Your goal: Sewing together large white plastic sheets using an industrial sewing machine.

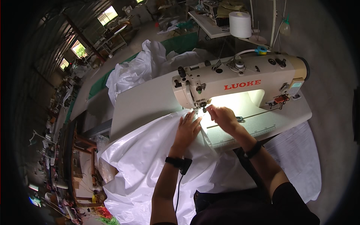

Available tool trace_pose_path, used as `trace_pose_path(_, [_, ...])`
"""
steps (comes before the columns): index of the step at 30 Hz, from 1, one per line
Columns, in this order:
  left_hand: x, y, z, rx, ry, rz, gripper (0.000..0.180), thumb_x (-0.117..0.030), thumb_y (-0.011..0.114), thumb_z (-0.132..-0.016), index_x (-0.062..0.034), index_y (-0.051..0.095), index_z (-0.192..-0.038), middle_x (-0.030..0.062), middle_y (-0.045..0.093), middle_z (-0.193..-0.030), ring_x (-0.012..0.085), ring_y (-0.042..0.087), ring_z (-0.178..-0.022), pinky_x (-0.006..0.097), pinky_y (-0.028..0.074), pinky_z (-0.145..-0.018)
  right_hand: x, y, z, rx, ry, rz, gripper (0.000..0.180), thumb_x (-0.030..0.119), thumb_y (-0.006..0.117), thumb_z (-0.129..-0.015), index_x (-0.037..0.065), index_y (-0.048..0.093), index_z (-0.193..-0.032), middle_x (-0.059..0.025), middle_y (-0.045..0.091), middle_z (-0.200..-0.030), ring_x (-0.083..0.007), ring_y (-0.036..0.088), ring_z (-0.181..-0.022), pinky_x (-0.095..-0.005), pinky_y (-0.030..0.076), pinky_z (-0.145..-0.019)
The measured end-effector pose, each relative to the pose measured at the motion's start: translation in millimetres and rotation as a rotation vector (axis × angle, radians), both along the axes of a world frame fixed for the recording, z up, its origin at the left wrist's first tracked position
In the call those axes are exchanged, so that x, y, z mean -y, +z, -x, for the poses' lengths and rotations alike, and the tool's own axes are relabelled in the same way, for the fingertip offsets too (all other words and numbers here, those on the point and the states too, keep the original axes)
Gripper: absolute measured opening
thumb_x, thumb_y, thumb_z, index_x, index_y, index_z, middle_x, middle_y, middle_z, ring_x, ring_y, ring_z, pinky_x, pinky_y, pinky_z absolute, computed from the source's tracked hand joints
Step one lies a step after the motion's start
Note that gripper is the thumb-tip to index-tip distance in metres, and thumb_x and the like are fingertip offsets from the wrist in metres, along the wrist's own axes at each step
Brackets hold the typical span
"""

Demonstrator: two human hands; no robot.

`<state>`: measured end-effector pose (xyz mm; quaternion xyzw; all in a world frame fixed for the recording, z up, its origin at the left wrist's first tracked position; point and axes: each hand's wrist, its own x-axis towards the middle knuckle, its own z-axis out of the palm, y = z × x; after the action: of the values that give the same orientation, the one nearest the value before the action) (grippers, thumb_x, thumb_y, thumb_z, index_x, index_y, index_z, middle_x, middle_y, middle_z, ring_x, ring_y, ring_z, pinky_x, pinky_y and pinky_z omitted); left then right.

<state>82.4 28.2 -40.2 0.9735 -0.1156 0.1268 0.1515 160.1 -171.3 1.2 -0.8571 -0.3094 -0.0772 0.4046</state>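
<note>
A loose heap of white fabric [138, 67] lies at the far left of the table [150, 101], well apart from the work. The white sheet [150, 157] being sewn spills off the table's near edge into the person's lap, its leading edge lying under the needle area of the cream sewing machine [240, 80]. The left hand [187, 129] rests flat and spread on the sheet, just left of the presser foot [200, 107]. The right hand [223, 116] pinches the sheet's edge just right of the foot, fingers closed on it.

To sew well here, I judge the left palm should keep the sheet taut and the edge square to the foot, fingertips staying clear of the needle.

Open table lies left of the machine head; the machine's arm walls in the right side.
</note>
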Motion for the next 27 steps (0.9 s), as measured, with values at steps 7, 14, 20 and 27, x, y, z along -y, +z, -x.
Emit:
trace_pose_path(7, [-2.5,-2.3,2.5,-0.004,-0.006,0.006,0.039,-0.027,0.060,-0.093,-0.0198,0.058,-0.132,0.0163,0.043,-0.148,0.0315,0.034,-0.142,0.052,0.025,-0.116,-1.3,6.2,-12.8,0.055,0.032,-0.028,0.019,0.023,0.055,-0.096,0.010,0.069,-0.092,-0.0049,0.067,-0.064,-0.0255,0.067,-0.060,-0.0374,0.051,-0.058])
trace_pose_path(14, [-2.7,-2.3,9.3,0.050,-0.063,0.048,0.040,-0.027,0.060,-0.093,-0.0195,0.058,-0.132,0.0177,0.043,-0.148,0.0318,0.035,-0.142,0.052,0.026,-0.115,0.0,-4.5,-13.7,0.122,0.030,-0.074,0.017,0.021,0.055,-0.095,0.010,0.068,-0.091,-0.0066,0.067,-0.066,-0.0267,0.067,-0.062,-0.0387,0.051,-0.058])
trace_pose_path(20, [-13.0,-8.4,3.9,-0.020,-0.087,-0.036,0.043,-0.032,0.057,-0.094,-0.0218,0.054,-0.136,0.0176,0.038,-0.150,0.0356,0.032,-0.143,0.055,0.025,-0.114,15.2,-14.0,20.6,0.155,0.075,-0.147,0.009,0.004,0.063,-0.084,0.006,0.067,-0.092,-0.0123,0.063,-0.078,-0.0291,0.065,-0.072,-0.0389,0.052,-0.065])
trace_pose_path(27, [-8.8,29.2,9.8,-0.010,-0.136,0.047,0.037,-0.024,0.061,-0.092,-0.0175,0.060,-0.129,0.0146,0.044,-0.146,0.0325,0.040,-0.137,0.050,0.033,-0.111,68.8,-4.1,85.7,-0.136,0.177,-0.185,0.018,0.000,0.063,-0.084,0.006,0.069,-0.099,-0.0107,0.066,-0.096,-0.0277,0.066,-0.086,-0.0366,0.055,-0.077])
